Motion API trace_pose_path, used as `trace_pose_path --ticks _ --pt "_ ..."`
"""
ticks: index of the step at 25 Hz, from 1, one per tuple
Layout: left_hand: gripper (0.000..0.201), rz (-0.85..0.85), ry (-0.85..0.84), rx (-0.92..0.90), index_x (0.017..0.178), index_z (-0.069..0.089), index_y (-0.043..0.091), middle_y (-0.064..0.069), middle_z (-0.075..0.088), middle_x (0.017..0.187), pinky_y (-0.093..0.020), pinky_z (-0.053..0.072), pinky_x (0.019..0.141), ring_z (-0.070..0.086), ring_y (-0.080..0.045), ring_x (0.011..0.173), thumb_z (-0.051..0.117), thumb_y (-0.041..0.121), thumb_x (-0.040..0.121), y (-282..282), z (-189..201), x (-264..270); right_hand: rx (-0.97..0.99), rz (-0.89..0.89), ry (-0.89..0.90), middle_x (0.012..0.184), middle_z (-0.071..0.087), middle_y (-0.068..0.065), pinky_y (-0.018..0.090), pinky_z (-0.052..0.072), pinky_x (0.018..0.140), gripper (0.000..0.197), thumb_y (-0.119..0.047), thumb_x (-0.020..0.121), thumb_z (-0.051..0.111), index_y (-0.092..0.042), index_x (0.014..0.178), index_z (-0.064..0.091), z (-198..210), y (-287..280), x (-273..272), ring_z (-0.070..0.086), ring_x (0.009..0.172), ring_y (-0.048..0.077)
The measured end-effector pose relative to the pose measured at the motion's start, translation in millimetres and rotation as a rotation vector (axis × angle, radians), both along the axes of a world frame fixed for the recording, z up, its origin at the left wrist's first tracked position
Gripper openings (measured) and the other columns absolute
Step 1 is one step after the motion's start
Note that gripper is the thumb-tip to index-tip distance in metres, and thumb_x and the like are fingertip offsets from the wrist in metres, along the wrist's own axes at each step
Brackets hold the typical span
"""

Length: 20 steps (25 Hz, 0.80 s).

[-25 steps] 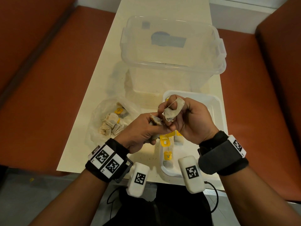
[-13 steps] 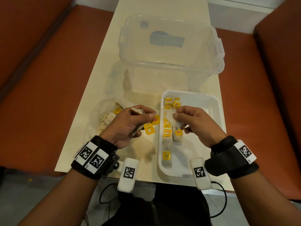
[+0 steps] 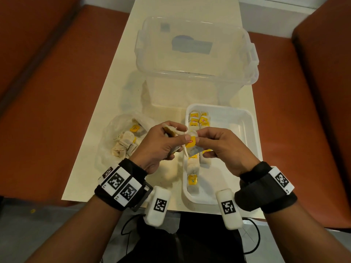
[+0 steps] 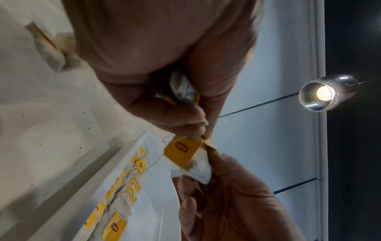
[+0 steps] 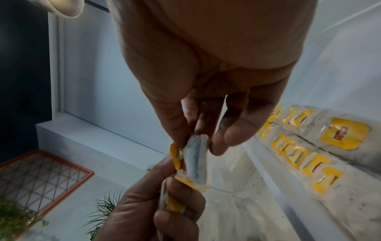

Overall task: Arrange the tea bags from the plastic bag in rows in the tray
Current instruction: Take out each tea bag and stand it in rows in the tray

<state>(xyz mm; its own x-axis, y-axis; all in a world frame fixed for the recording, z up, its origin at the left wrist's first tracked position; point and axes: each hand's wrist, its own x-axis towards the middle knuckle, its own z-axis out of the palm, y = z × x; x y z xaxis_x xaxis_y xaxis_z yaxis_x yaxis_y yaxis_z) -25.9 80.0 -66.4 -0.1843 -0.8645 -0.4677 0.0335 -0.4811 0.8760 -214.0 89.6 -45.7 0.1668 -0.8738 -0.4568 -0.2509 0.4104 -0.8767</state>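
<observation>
Both hands meet above the left rim of the white tray [image 3: 247,118]. My right hand [image 3: 199,138] pinches a tea bag [image 3: 192,142] with a yellow tag [image 4: 181,150] by its top edge [image 5: 195,156]. My left hand [image 3: 181,138] pinches the same bag's tag end and keeps a bunch of other tea bags [image 4: 181,91] curled in its palm. Two rows of tea bags [image 3: 197,121] lie along the tray's left side [image 5: 299,146]. The crumpled clear plastic bag [image 3: 112,130] lies left of the tray with several tea bags [image 3: 124,147] inside.
A large clear storage box [image 3: 190,54] stands right behind the tray and the bag on the narrow cream table [image 3: 95,168]. Orange-brown benches [image 3: 47,111] flank the table on both sides. The right half of the tray holds no bags.
Half a second ago the hands were apart, the right one low over the tray rows. They have come back together, and both now pinch one tea bag over the tray's left rim.
</observation>
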Motion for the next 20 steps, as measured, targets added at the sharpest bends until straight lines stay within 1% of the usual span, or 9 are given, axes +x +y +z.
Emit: trace_pose_path --ticks 2,4,7,9,11,13,15,18,20 --pt "0.019 -0.05 -0.028 -0.026 0.096 0.072 0.017 0.001 0.065 0.07 -0.021 0.039 0.043 0.057 -0.009 0.056 0.081 0.025 0.081 -1 0 -1 -0.004 0.036 0.005 0.1 0.076 0.015 0.03 0.047 0.074 0.017 -0.018 0.093 0.067 -0.011 0.108 0.072 2 -2 -4 0.069 0.09 0.019" --pt "0.016 -0.088 -0.062 -0.065 0.087 0.071 0.016 0.001 0.063 0.065 -0.022 0.038 0.043 0.057 -0.01 0.056 0.081 0.028 0.081 -3 2 -1 -0.012 0.066 0.028 0.101 0.075 0.013 0.031 0.046 0.078 0.015 -0.018 0.093 0.065 -0.017 0.104 0.075 6 -3 -8 0.066 0.089 0.017" --pt "0.014 -0.151 -0.123 -0.136 0.082 0.07 0.016 0.004 0.06 0.057 -0.023 0.037 0.043 0.058 -0.009 0.055 0.081 0.025 0.082 -6 3 -2 -0.051 0.128 0.06 0.091 0.077 -0.002 0.018 0.049 0.076 0.011 -0.018 0.091 0.069 -0.018 0.098 0.076 14 -6 -15 0.069 0.084 0.005" --pt "0.014 -0.193 -0.129 -0.146 0.083 0.071 0.013 0.002 0.06 0.058 -0.022 0.037 0.043 0.057 -0.01 0.055 0.082 0.022 0.081 -7 4 -3 -0.11 0.192 0.13 0.091 0.078 -0.001 0.018 0.053 0.079 0.013 -0.018 0.088 0.073 -0.013 0.099 0.076 16 -9 -18 0.072 0.086 0.007" --pt "0.016 -0.227 -0.098 -0.127 0.086 0.072 0.012 0.001 0.06 0.06 -0.022 0.036 0.044 0.057 -0.011 0.056 0.082 0.022 0.081 -7 4 -4 -0.163 0.229 0.234 0.084 0.077 -0.001 0.017 0.052 0.072 0.01 -0.018 0.087 0.075 -0.014 0.096 0.078 17 -13 -21 0.069 0.077 0.005" --pt "0.017 -0.237 -0.063 -0.103 0.09 0.073 0.012 0.002 0.061 0.062 -0.022 0.036 0.044 0.057 -0.009 0.056 0.082 0.024 0.081 -5 3 -5 -0.188 0.238 0.321 0.072 0.073 -0.003 0.014 0.046 0.06 0.005 -0.017 0.086 0.076 -0.016 0.091 0.077 14 -16 -25 0.062 0.063 0.0" --pt "0.019 -0.193 -0.058 -0.076 0.096 0.075 0.015 0.002 0.064 0.066 -0.022 0.038 0.044 0.058 -0.008 0.057 0.081 0.025 0.081 -3 1 -2 -0.22 0.242 0.465 0.066 0.069 -0.007 0.01 0.04 0.054 0.002 -0.018 0.086 0.076 -0.018 0.087 0.074 6 -17 -31 0.057 0.054 -0.003" --pt "0.014 -0.11 -0.071 -0.041 0.095 0.076 0.019 0.003 0.065 0.071 -0.021 0.04 0.046 0.058 -0.007 0.059 0.079 0.025 0.082 -2 -3 10 -0.106 0.341 0.612 0.07 0.072 -0.009 0.01 0.04 0.057 0.004 -0.022 0.087 0.075 -0.023 0.087 0.072 -11 -13 -41 0.062 0.057 -0.004" --pt "0.009 -0.08 -0.082 -0.026 0.091 0.075 0.019 0.003 0.064 0.071 -0.021 0.04 0.046 0.057 -0.007 0.059 0.078 0.024 0.084 -2 -5 17 0.056 0.448 0.598 0.075 0.075 -0.007 0.015 0.047 0.06 0.006 -0.02 0.088 0.073 -0.024 0.088 0.069 -25 -9 -42 0.069 0.067 0.004"
